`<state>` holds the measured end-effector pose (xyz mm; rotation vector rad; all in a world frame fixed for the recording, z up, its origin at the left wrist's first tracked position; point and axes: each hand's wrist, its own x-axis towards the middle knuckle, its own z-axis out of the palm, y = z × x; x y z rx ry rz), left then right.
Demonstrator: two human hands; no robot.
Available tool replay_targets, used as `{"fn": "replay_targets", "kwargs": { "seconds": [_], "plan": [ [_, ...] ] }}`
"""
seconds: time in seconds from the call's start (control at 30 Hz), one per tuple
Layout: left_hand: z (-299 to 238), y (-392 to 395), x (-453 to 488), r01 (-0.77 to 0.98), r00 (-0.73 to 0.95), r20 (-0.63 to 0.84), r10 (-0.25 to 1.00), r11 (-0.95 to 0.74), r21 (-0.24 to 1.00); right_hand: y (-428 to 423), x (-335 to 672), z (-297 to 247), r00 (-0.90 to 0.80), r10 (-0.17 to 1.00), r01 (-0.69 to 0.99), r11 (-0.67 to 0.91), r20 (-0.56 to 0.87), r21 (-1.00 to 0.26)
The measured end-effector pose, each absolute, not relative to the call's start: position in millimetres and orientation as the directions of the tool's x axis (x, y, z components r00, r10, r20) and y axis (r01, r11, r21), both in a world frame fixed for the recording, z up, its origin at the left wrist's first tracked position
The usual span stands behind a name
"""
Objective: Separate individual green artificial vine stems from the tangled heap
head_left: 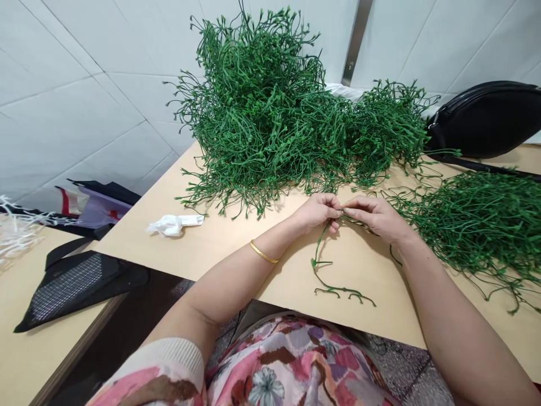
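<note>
My left hand (318,212) and my right hand (375,217) meet at the middle of a tan table (236,248), fingers pinched together on thin green plastic plant stems. One green stem (327,276) trails from my left hand down toward the table's near edge, ending in small branches. A gold bangle (262,253) circles my left wrist. A big heap of green plastic sprigs (270,107) rises behind my hands. A second pile of sprigs (486,220) lies right of my right hand.
A crumpled white tissue (173,224) lies on the table at left. A black bag (486,118) sits at the far right against the tiled wall. A black mesh bag (71,282) hangs over a lower side table at left, with dark bags (97,203) behind it.
</note>
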<state>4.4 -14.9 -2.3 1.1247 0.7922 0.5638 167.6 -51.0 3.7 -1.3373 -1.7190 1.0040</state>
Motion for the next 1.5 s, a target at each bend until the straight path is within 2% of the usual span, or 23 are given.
{"fn": "replay_targets", "kwargs": {
  "seconds": [0.07,0.17,0.27,0.33,0.4,0.47,0.63,0.8,0.83,0.9,0.97,1.03,1.1,1.17,1.23,1.3,1.4,1.5],
  "plan": [
    [-0.1,-16.4,4.6,0.012,0.610,-0.313,0.728,0.387,0.922,-50.4,168.2,1.0,-0.202,0.975,0.414,0.170,0.091,-0.894],
    [2.0,-16.4,4.5,0.071,0.575,-0.300,0.761,0.319,0.945,-51.3,165.2,-0.6,-0.196,0.970,0.522,0.228,0.145,-0.822],
    [0.7,-13.4,4.0,0.159,0.542,-0.132,0.830,0.053,0.986,-53.4,160.7,0.3,-0.189,0.936,0.680,0.342,0.296,-0.649],
    [-2.8,-11.1,3.6,0.233,0.547,0.028,0.837,-0.184,0.955,-54.6,158.8,1.0,-0.218,0.907,0.759,0.389,0.360,-0.522],
    [-7.6,-9.6,3.4,0.317,0.562,0.125,0.818,-0.352,0.881,-55.7,157.8,1.4,-0.256,0.899,0.807,0.401,0.356,-0.433],
    [-12.0,-9.0,3.7,0.397,0.566,0.152,0.810,-0.430,0.811,-57.0,157.0,1.8,-0.281,0.905,0.840,0.393,0.319,-0.375],
    [-16.1,-10.6,6.0,0.544,0.556,0.138,0.820,-0.484,0.685,-59.2,154.9,3.4,-0.312,0.935,0.880,0.351,0.167,-0.321],
    [-14.5,-15.1,9.0,0.647,0.572,0.164,0.804,-0.565,0.511,-61.4,150.7,7.5,-0.358,0.919,0.925,0.373,0.165,-0.071],
    [-14.4,-14.8,9.2,0.665,0.574,0.164,0.803,-0.573,0.478,-63.5,148.8,9.8,-0.369,0.917,0.921,0.382,0.153,-0.070],
    [-14.8,-11.4,8.8,0.700,0.551,0.166,0.818,-0.561,0.441,-69.6,144.3,16.3,-0.441,0.894,0.874,0.447,0.076,-0.188],
    [-15.7,-5.4,7.1,0.722,0.497,0.179,0.849,-0.519,0.457,-76.3,140.6,24.1,-0.566,0.825,0.755,0.508,-0.019,-0.415],
    [-17.1,1.0,4.4,0.701,0.451,0.189,0.872,-0.478,0.530,-79.9,140.2,30.5,-0.609,0.793,0.623,0.477,-0.002,-0.620],
    [-18.7,5.3,1.5,0.630,0.443,0.192,0.876,-0.457,0.628,-78.0,144.7,32.6,-0.473,0.873,0.542,0.396,0.120,-0.741],
    [-20.4,7.5,-0.7,0.546,0.448,0.194,0.873,-0.438,0.714,-71.3,152.8,29.3,-0.218,0.949,0.473,0.307,0.228,-0.826],
    [-21.9,8.4,-1.9,0.474,0.452,0.201,0.869,-0.425,0.771,-63.2,160.8,21.8,-0.007,0.972,0.402,0.216,0.233,-0.890],
    [-23.1,8.9,-2.1,0.428,0.453,0.207,0.867,-0.415,0.803,-56.9,165.3,12.9,0.089,0.978,0.365,0.143,0.187,-0.920],
    [-24.4,8.7,-1.5,0.403,0.457,0.220,0.862,-0.421,0.813,-52.9,163.6,2.0,0.046,0.987,0.391,0.122,0.151,-0.912],
    [-24.6,5.9,-0.3,0.380,0.463,0.234,0.855,-0.430,0.819,-52.1,158.3,-3.8,-0.060,0.983,0.517,0.181,0.176,-0.837]
  ]
}}
